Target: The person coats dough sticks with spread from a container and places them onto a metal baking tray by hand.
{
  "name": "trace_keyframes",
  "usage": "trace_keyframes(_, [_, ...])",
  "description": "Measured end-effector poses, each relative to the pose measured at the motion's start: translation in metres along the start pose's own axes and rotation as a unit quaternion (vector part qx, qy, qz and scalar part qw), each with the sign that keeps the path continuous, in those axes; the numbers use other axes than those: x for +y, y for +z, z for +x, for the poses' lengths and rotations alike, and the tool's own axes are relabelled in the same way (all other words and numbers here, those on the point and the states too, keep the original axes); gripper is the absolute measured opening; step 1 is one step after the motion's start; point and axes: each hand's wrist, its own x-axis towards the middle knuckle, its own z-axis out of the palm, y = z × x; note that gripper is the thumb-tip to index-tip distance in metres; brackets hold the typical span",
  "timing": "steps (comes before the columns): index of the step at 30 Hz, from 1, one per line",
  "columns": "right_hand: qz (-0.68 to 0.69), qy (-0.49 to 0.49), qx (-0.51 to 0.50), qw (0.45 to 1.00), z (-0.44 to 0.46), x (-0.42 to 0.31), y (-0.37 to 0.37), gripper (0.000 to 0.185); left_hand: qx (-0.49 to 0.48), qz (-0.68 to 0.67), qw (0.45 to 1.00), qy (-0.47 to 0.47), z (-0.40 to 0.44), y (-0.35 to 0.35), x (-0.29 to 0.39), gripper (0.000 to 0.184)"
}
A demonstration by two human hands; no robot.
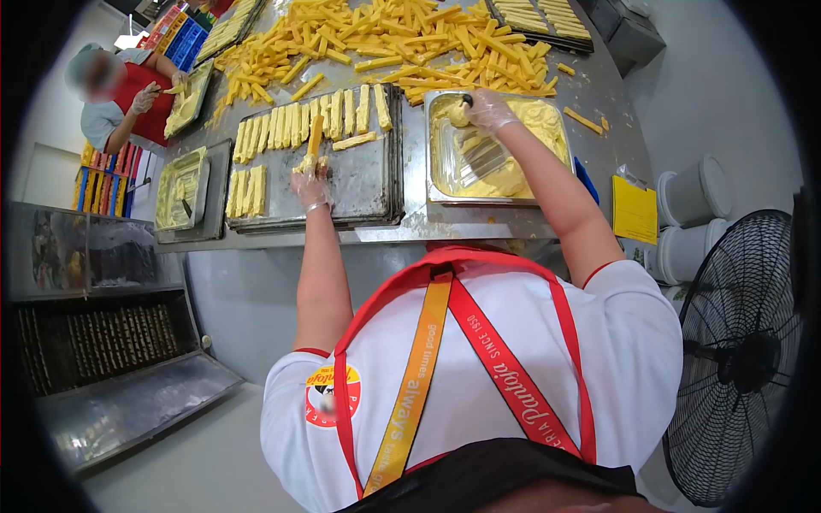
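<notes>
My left hand [311,185], in a clear glove, grips a yellow stick [315,137] that points away from me, with cream around its near end. It is over a dark baking tray [359,184] that bears a row of cream-coated sticks [278,126] and a shorter group at its left. One coated stick [354,140] lies crosswise below the row. My right hand [489,111], gloved too, is closed on the dark handle of a tool [467,100] at the upper left of a metal pan [434,154] of yellow cream [534,128].
A large pile of yellow sticks [410,34] covers the table's far side. At the left, a co-worker [141,94] works over another tray. A smaller cream pan [181,192] stands nearer. White buckets [693,192] and a black fan [740,359] are at the right.
</notes>
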Motion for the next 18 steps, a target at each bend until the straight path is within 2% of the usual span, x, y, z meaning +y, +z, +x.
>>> trace_keyframes(2, [-0.014, 0.041, -0.038, 0.998, -0.011, -0.009, -0.028, 0.018, -0.015, 0.089, 0.995, 0.05, 0.0, -0.007, -0.01, 0.021])
trace_keyframes(3, [-0.007, 0.025, -0.036, 0.999, -0.017, -0.016, -0.035, 0.017, -0.029, 0.212, 0.971, 0.108, 0.001, -0.008, -0.011, 0.021])
trace_keyframes(5, [0.008, -0.009, -0.029, 1.0, -0.028, -0.03, -0.043, 0.015, -0.024, 0.213, 0.972, 0.099, 0.002, -0.007, -0.013, 0.022])
trace_keyframes(6, [0.035, -0.075, 0.02, 0.996, -0.034, -0.035, -0.037, 0.013, -0.007, 0.089, 0.995, 0.037, 0.003, -0.004, -0.012, 0.022])
trace_keyframes(8, [0.066, -0.099, -0.005, 0.993, -0.05, -0.063, -0.036, 0.016, -0.003, -0.001, 1.0, -0.011, 0.005, -0.002, -0.015, 0.021])
trace_keyframes(9, [0.09, -0.147, -0.046, 0.984, -0.053, -0.063, -0.028, 0.014, 0.003, -0.046, 0.998, -0.034, 0.005, 0.0, -0.012, 0.021])
trace_keyframes(11, [0.211, -0.037, -0.187, 0.959, -0.062, -0.068, -0.025, 0.013, 0.014, -0.068, 0.995, -0.068, 0.004, 0.0, -0.004, 0.02])
trace_keyframes(14, [0.164, -0.004, -0.039, 0.986, -0.039, -0.001, 0.011, 0.011, 0.037, -0.065, 0.995, -0.072, 0.002, 0.001, 0.002, 0.019])
trace_keyframes(16, [0.157, 0.044, 0.034, 0.986, -0.032, 0.027, -0.01, 0.012, 0.033, -0.027, 0.998, -0.041, 0.0, -0.003, 0.002, 0.018])
trace_keyframes(18, [0.104, 0.057, 0.037, 0.992, -0.034, 0.029, -0.033, 0.013, 0.029, 0.012, 0.999, -0.019, 0.001, -0.008, 0.001, 0.018])
